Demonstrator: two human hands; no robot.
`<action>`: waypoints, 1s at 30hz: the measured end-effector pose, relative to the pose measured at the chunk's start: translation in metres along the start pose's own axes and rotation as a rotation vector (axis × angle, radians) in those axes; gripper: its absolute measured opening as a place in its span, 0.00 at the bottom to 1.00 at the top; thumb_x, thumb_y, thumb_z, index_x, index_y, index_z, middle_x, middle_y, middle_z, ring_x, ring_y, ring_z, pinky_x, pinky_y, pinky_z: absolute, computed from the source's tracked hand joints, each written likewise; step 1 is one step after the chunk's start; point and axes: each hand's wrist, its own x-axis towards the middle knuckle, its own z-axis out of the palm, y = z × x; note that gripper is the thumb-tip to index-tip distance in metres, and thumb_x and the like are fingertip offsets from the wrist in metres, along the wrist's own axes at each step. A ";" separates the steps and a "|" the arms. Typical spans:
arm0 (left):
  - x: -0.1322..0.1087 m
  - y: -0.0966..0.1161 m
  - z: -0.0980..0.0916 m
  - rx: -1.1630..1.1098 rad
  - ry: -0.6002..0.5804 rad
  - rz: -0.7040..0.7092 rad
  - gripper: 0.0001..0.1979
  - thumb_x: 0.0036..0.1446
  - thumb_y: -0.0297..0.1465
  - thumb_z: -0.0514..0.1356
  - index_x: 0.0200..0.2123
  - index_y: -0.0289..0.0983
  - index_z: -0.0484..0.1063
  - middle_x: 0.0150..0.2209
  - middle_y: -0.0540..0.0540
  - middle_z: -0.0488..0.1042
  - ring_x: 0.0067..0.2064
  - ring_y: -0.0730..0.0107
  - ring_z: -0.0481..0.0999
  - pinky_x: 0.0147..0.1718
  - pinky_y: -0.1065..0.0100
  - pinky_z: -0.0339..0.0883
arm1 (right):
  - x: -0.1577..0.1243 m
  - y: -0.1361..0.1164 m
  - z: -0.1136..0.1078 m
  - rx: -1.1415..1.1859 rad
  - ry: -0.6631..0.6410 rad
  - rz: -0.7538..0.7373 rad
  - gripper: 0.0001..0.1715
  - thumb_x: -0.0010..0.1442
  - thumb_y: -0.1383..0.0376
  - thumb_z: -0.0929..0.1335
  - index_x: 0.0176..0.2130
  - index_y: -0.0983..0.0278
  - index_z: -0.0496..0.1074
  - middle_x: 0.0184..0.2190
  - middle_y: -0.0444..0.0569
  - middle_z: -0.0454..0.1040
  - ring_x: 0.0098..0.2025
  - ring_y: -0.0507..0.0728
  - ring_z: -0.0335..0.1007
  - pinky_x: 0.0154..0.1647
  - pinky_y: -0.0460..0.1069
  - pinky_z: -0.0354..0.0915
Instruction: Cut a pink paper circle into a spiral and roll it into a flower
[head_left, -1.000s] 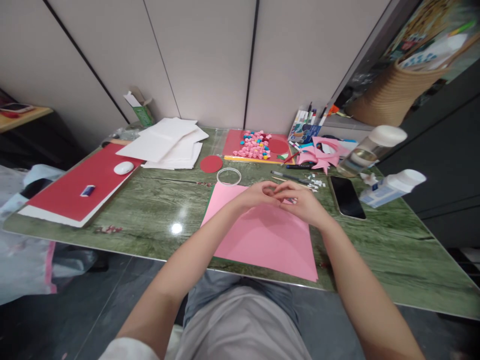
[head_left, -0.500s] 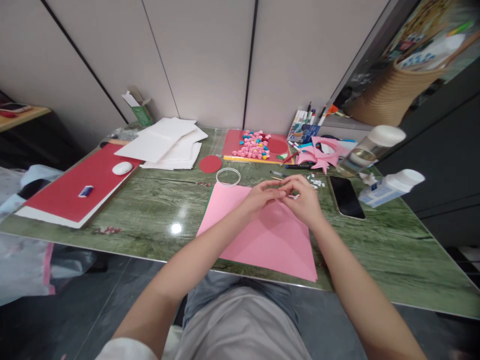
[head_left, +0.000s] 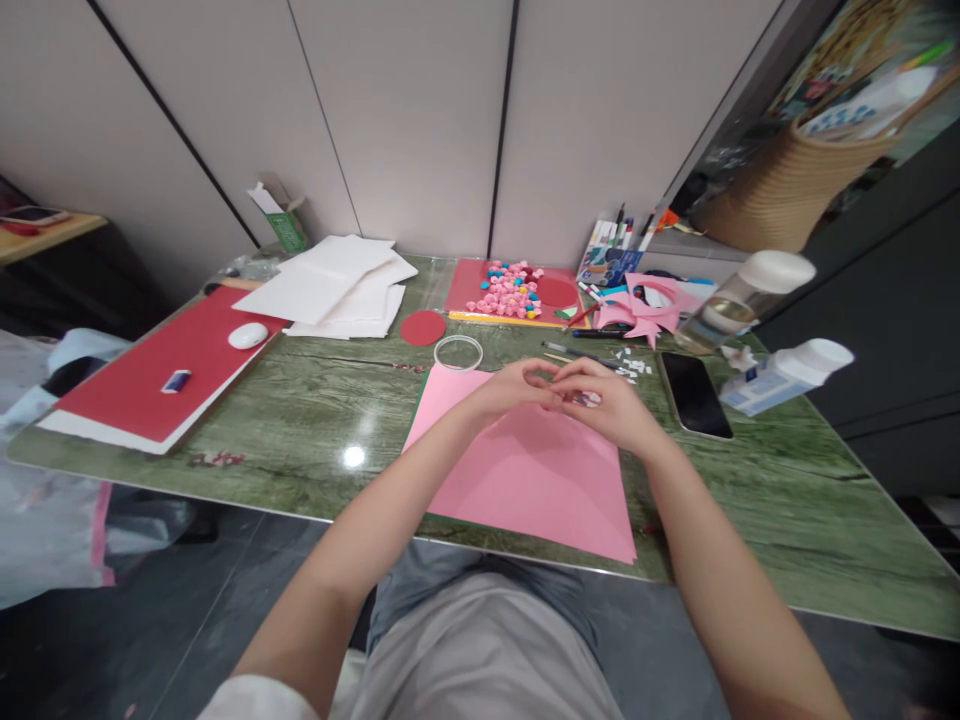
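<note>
My left hand and my right hand meet over the far edge of a pink paper sheet. Their fingers are curled, with the tips pressed together. Whatever they pinch is too small or too hidden to name. A green edge shows from under the pink sheet. Just beyond my left hand lies a clear ring, close to a red paper circle. Past my right hand are a pen and small white scraps.
Pink, blue and yellow pieces are heaped at the back. Pink paper cut-outs and a marker box stand to the right, near a phone, a clear bottle and a white bottle. White sheets and red board lie left.
My fingertips have shifted slightly left and toward me, and more of the pen shows beyond them. My right hand has turned a little. The objects on the table have stayed put.
</note>
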 end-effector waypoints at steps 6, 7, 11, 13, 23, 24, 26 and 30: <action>0.005 -0.008 0.006 -0.158 0.086 0.007 0.22 0.37 0.25 0.64 0.40 0.34 0.65 0.27 0.48 0.73 0.29 0.75 0.72 0.37 0.65 0.62 | 0.000 0.001 0.001 0.004 0.117 0.035 0.06 0.50 0.63 0.67 0.32 0.59 0.72 0.36 0.48 0.66 0.35 0.54 0.65 0.34 0.50 0.65; 0.006 -0.009 0.008 -0.193 0.116 0.003 0.22 0.37 0.25 0.64 0.40 0.34 0.66 0.28 0.48 0.73 0.30 0.75 0.72 0.38 0.66 0.61 | 0.001 0.001 0.001 -0.004 0.141 0.041 0.06 0.50 0.63 0.67 0.32 0.60 0.72 0.36 0.48 0.66 0.35 0.54 0.65 0.34 0.50 0.65; 0.006 -0.010 0.019 -0.326 0.218 -0.010 0.21 0.36 0.26 0.65 0.38 0.34 0.67 0.29 0.49 0.73 0.33 0.76 0.72 0.40 0.67 0.60 | 0.001 0.001 0.004 -0.049 0.212 0.050 0.04 0.50 0.65 0.67 0.30 0.61 0.70 0.35 0.47 0.66 0.34 0.53 0.64 0.34 0.49 0.64; 0.006 -0.010 0.024 -0.388 0.223 -0.003 0.21 0.35 0.26 0.65 0.38 0.34 0.67 0.30 0.48 0.73 0.34 0.75 0.72 0.41 0.67 0.59 | 0.001 0.000 0.007 -0.055 0.243 0.052 0.02 0.50 0.66 0.67 0.29 0.62 0.69 0.35 0.48 0.66 0.35 0.53 0.64 0.33 0.49 0.63; 0.009 -0.012 0.012 -0.308 0.206 0.008 0.23 0.33 0.26 0.66 0.38 0.33 0.67 0.27 0.49 0.73 0.30 0.76 0.72 0.38 0.67 0.61 | 0.001 -0.001 0.004 -0.005 0.190 0.056 0.06 0.51 0.63 0.67 0.31 0.61 0.70 0.33 0.48 0.67 0.33 0.53 0.64 0.31 0.49 0.64; 0.009 -0.011 0.010 -0.283 0.188 0.010 0.24 0.33 0.26 0.66 0.39 0.33 0.67 0.27 0.48 0.73 0.30 0.75 0.73 0.38 0.66 0.61 | 0.001 -0.001 0.002 0.004 0.171 0.054 0.06 0.51 0.62 0.67 0.32 0.60 0.71 0.33 0.48 0.67 0.32 0.53 0.64 0.31 0.49 0.64; 0.007 -0.008 0.005 -0.216 0.144 0.004 0.24 0.34 0.26 0.66 0.40 0.33 0.66 0.26 0.48 0.74 0.29 0.74 0.73 0.37 0.65 0.62 | 0.000 0.000 -0.001 0.023 0.134 0.049 0.08 0.51 0.61 0.67 0.33 0.60 0.72 0.34 0.48 0.67 0.31 0.52 0.64 0.31 0.50 0.64; 0.001 -0.001 -0.002 -0.073 0.032 -0.018 0.25 0.36 0.27 0.65 0.41 0.32 0.66 0.28 0.45 0.74 0.28 0.73 0.72 0.36 0.64 0.63 | 0.000 0.000 -0.003 0.028 0.043 0.038 0.09 0.51 0.60 0.67 0.34 0.58 0.73 0.35 0.48 0.67 0.34 0.54 0.66 0.32 0.50 0.64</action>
